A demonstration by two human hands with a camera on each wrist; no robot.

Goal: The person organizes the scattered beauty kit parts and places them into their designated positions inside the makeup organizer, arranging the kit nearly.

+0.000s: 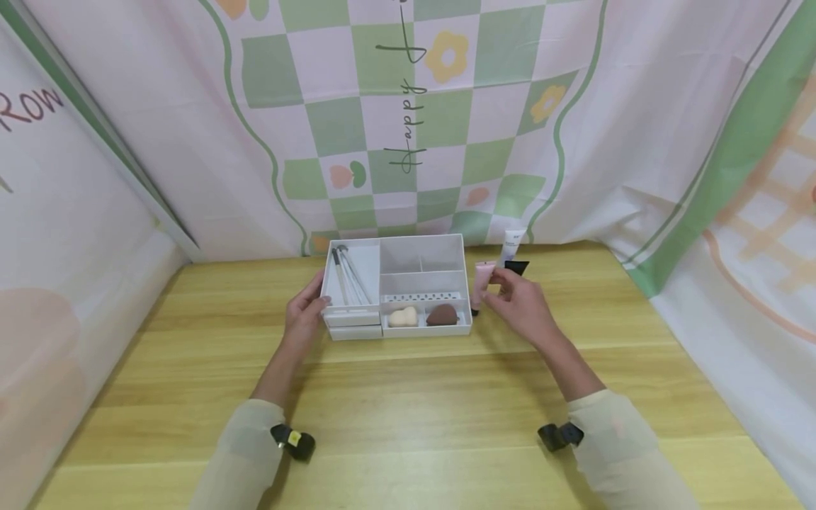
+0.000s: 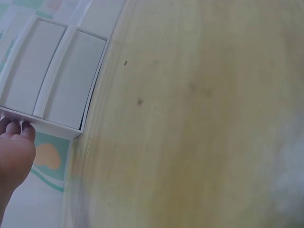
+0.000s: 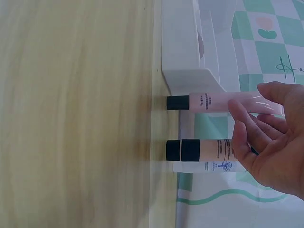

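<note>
A white compartment organizer sits mid-table. My left hand grips its left wall, thumb over the rim; the left wrist view shows the fingertips on the organizer's edge. Just right of the box a pink tube stands on its black cap. My right hand pinches its upper end, and in the right wrist view a finger and thumb close on the pink tube. Inside the box lie slim metal-handled tools, a beige sponge and a brown sponge.
Behind the pink tube stand a beige black-capped tube and a white tube. Checked cloth walls close in the back and both sides. The wooden tabletop stretches bare toward me.
</note>
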